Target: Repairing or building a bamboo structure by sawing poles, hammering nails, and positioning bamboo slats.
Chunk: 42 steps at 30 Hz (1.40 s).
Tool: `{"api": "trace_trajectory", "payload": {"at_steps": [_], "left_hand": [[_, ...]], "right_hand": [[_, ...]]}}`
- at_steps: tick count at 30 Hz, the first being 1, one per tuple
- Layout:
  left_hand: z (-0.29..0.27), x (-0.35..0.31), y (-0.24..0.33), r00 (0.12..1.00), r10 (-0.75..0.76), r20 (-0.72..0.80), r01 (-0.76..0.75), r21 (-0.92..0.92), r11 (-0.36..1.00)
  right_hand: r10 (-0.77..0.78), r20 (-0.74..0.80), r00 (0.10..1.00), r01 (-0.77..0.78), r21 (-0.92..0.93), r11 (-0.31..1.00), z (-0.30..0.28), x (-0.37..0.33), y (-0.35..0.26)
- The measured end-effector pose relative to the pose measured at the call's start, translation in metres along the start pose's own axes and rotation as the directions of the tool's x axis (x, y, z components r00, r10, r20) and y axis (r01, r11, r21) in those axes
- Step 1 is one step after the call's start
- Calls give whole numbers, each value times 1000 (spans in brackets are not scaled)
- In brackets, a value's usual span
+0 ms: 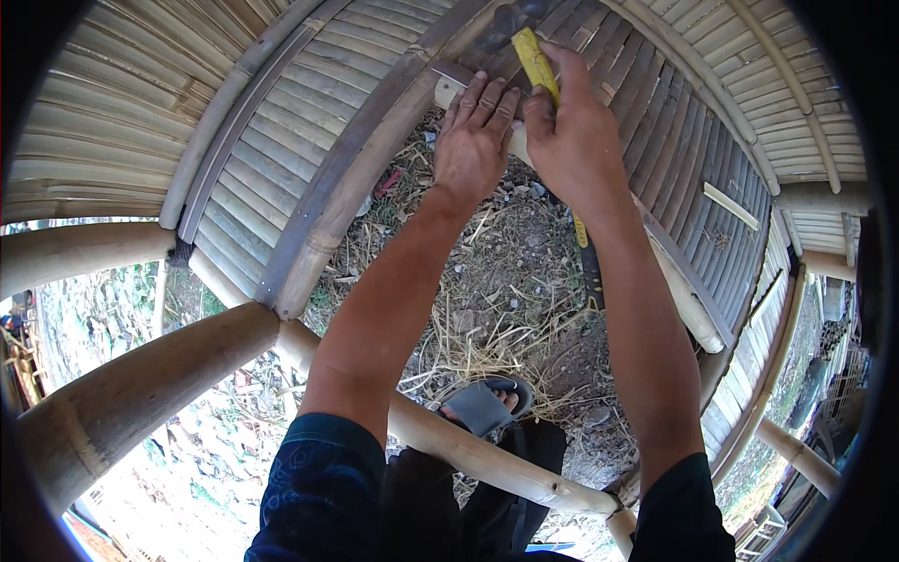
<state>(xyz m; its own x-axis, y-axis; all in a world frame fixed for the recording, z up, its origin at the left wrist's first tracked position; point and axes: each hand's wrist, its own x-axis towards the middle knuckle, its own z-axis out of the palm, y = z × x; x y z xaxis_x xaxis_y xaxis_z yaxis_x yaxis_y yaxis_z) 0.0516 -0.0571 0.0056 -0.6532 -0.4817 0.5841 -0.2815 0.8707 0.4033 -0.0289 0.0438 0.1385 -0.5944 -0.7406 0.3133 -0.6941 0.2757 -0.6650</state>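
Note:
My right hand [576, 136] is closed around a worn yellow bar-shaped tool [535, 64], its thumb along the near side; the exact kind cannot be made out. Just to its left, my left hand [473, 136] lies with its fingers stretched over a dark flat strip [451, 71] on the pale bamboo edge at the far end of the opening. Its fingertips press on the strip's edge. Beside my right forearm a black and yellow grip [588, 262] shows, its upper part hidden by the arm.
Bamboo slat surfaces [300, 112] curve around a gap over soil and straw [478, 290]. A bamboo pole [468, 445] crosses in front of my legs, and a thicker one [150, 393] stands at left. A loose pale strip [730, 206] lies on the right slats. A sandaled foot [482, 405] is below.

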Motion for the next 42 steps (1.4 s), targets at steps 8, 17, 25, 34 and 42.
{"api": "trace_trajectory", "payload": {"at_steps": [8,17,25,34,42], "left_hand": [[2,-2,3,1000,-10,16,9,36,999],[1,2,5,1000,-4,-4,4,-13,1000],[1,-3,2,998,-41,57,41,0,999],[-4,0,2,991,-59,120,60,-7,998],[9,-2,0,961,-143,238,135,51,990]], "right_hand": [[-264,-90,960,264,-13,965,29,3,13],[-280,-93,956,276,-55,960,32,17,13],[-157,-58,986,158,-1,987,39,13,-1],[-209,-256,944,216,1,976,47,6,4],[-69,111,991,79,-93,993,53,7,11]]}}
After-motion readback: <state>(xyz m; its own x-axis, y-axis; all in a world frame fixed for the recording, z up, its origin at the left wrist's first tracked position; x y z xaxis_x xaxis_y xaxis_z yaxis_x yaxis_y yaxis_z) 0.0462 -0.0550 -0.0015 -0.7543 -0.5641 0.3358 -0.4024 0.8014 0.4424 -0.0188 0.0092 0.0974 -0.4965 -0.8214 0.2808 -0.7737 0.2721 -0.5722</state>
